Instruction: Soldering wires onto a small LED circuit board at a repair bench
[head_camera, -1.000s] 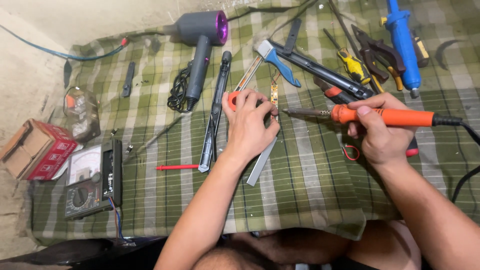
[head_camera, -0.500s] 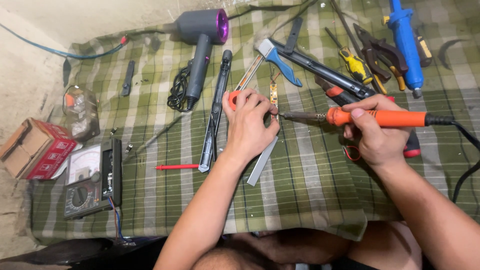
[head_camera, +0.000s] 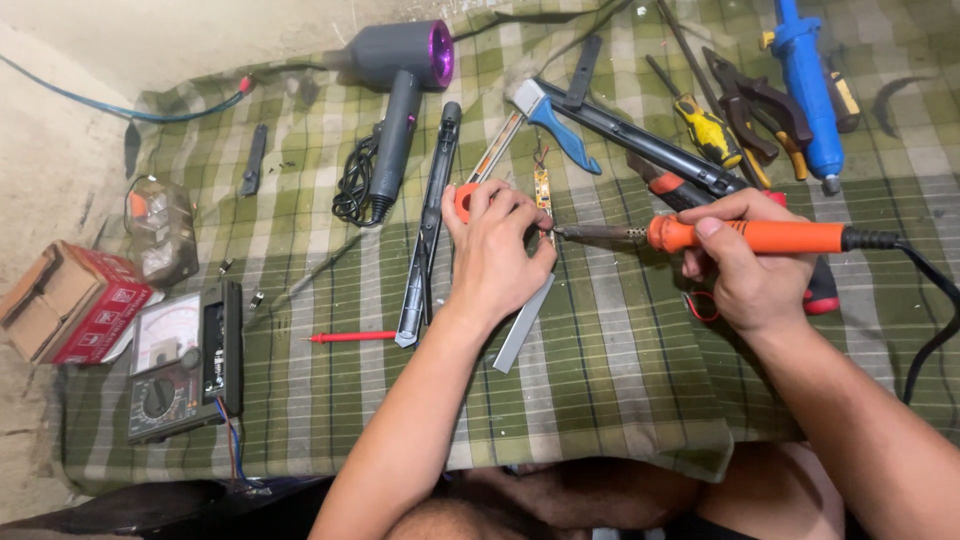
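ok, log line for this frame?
left hand: pinning small circuit strip | right hand: holding orange soldering iron | tip: beside left fingers

A green plaid cloth (head_camera: 620, 400) covers a bare, pale concrete floor (head_camera: 60, 130), which shows at left under dim light.
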